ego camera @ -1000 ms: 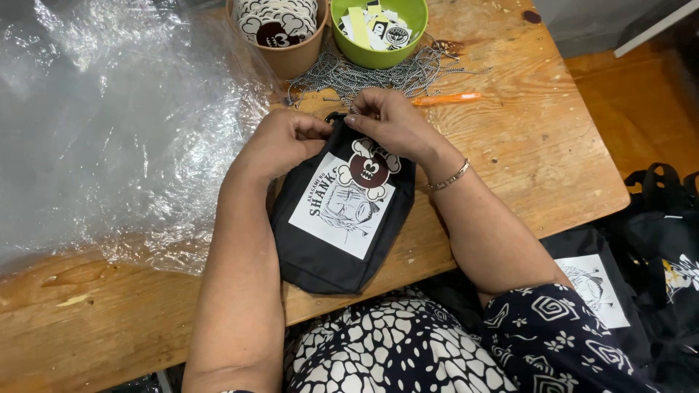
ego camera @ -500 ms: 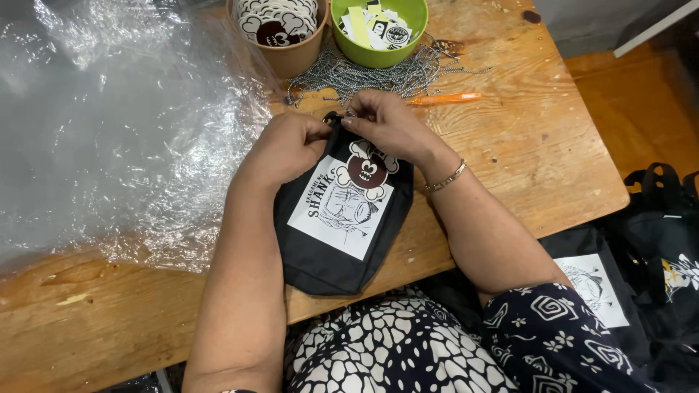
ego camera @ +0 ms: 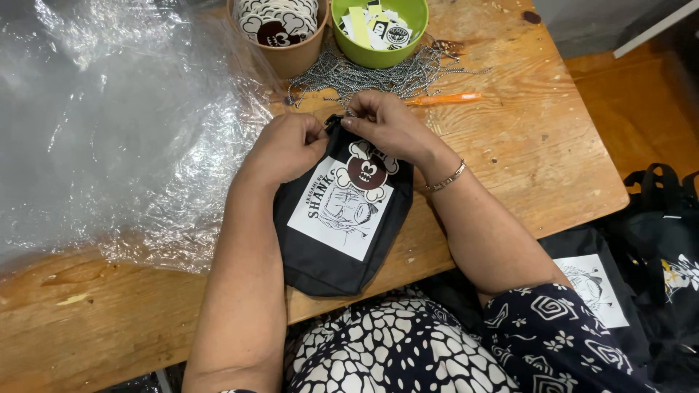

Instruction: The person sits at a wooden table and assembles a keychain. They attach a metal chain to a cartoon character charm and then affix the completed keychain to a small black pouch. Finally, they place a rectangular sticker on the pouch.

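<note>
On the wooden table, little is changed from half a second ago; the left hand and right hand are kept pinched on the top edge of the black pouch; the pouch's long axis is run from the chain pile towards the table's near edge, tilted slightly; a white rectangular label and a brown skull-shaped badge are seen on its front; a green bowl and tan cup are set beyond; clear plastic sheeting is spread leftward.
</note>
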